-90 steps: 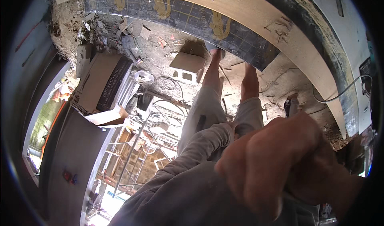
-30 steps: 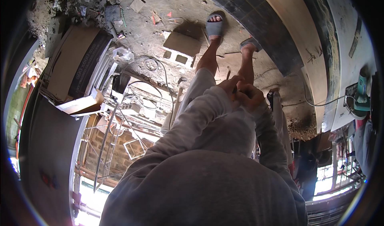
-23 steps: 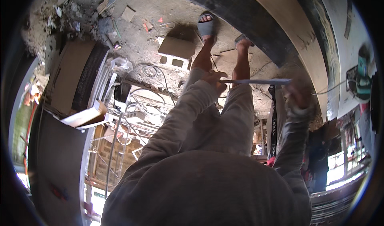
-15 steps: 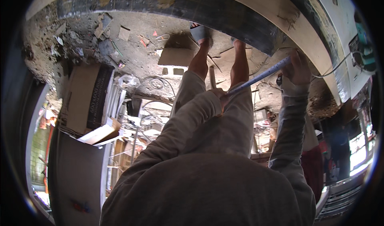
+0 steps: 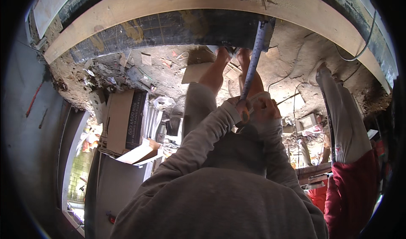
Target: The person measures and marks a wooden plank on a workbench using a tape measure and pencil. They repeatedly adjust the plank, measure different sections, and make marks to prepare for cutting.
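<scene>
Floor (image 5: 169, 72): rough, dusty ground strewn with rubble.
On it: scattered broken chips and scraps (image 5: 146, 58); a flat pale block (image 5: 196, 72) beside the person's feet; a large brown cardboard box (image 5: 122, 121) with a dark printed side; a crumpled clear plastic bag (image 5: 164, 102) just beside the box; thin loose wires (image 5: 287, 98) on the right.
</scene>
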Demonstrator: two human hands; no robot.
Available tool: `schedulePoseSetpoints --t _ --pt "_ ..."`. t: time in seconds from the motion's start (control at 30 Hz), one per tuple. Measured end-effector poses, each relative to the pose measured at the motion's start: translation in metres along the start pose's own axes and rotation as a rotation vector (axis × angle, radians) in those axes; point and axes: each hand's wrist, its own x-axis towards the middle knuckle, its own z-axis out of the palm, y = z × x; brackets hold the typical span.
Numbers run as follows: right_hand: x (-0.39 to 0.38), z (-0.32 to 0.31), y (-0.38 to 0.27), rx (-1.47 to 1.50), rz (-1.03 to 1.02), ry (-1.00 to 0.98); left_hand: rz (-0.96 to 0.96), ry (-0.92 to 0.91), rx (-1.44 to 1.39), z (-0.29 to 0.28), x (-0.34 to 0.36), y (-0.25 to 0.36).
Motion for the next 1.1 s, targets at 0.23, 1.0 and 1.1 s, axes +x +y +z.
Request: schedulePoseSetpoints --t 0.23,1.0,1.1 --pt "-0.012 0.01 0.025 0.072 0.101 -0.022 0.137 -0.034 0.128 -0.004 -0.001 0.012" --pt "-0.105 0.241 0.083 0.528 0.685 0.156 0.404 -0.152 0.403 -0.044 0.028 0.026" --pt "-0.11 0.24 0.087 0.493 0.678 0.14 0.422 -0.133 0.456 -0.042 0.025 0.027"
